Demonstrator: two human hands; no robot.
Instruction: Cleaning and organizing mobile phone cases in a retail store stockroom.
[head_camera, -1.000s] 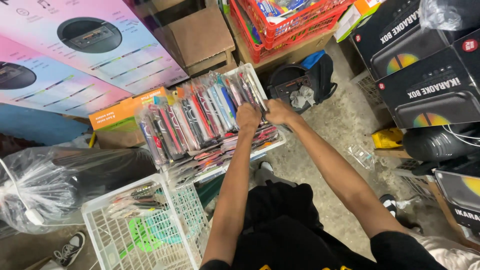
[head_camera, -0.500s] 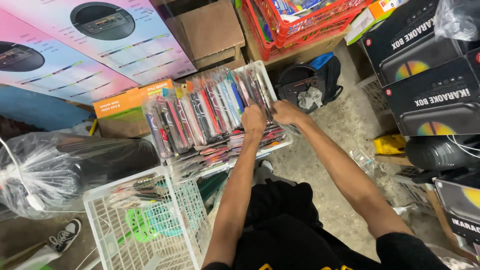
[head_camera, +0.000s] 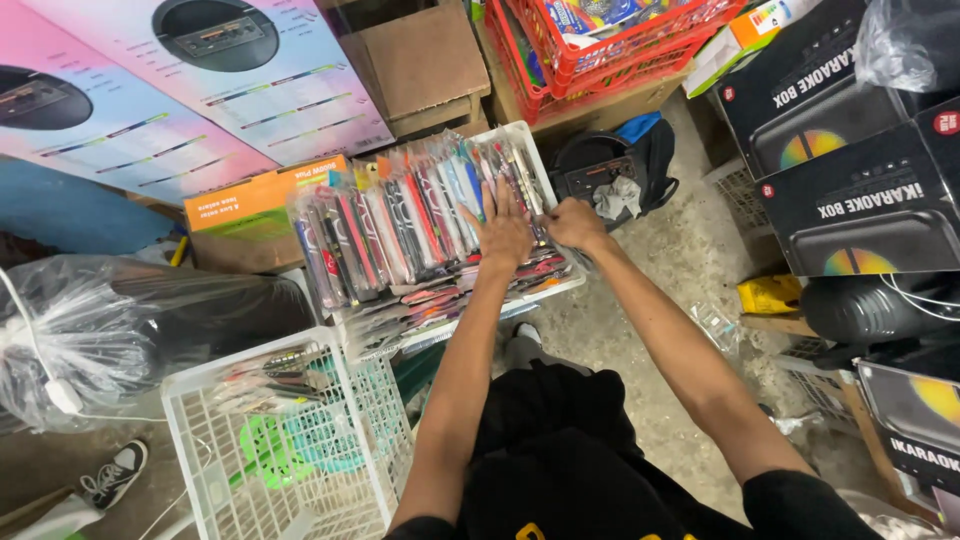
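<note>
Stockroom floor of rough grey concrete, crowded with goods on every side.

Item 1: large pink-and-white printed boxes at the far left; black speaker cartons stacked at the right edge.

Item 2: red plastic crate at the far edge, packed with coloured packets.

Item 3: white mesh basket at your near left, holding a green plastic piece and a few packets along its far rim.

Item 4: white tray straight ahead of you, filled with clear-wrapped flat packets standing on edge in a row from its left end to its right; more packets lie flat along its near edge.

Item 5: your left hand, fingers spread flat, presses on the packets near the tray's right end.

Item 6: your right hand, curled, grips at the tray's right edge just beside the left hand; whether it pinches a packet or the rim, you cannot tell.
</note>
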